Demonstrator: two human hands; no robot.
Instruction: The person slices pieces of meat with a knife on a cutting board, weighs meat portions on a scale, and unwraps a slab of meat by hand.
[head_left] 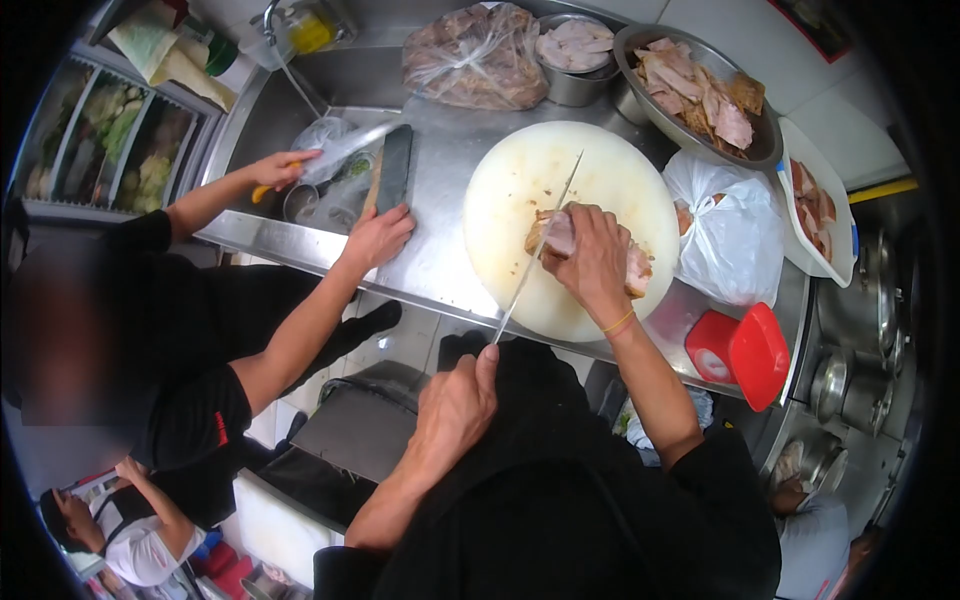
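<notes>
Shiny steel forms the surface; on a round white board, the right hand clasps ragged meat; the left hand grips a long knife. Red lettering on a co-worker's sleeve is unreadable.

Meat on board, bag at right

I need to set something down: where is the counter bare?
Bare steel counter lies between the dark block and round board; the board's left margin is free, near the knife. Crowded: behind the board, bagged meat and steel bowl; rightward, white bag and red scale.
</notes>
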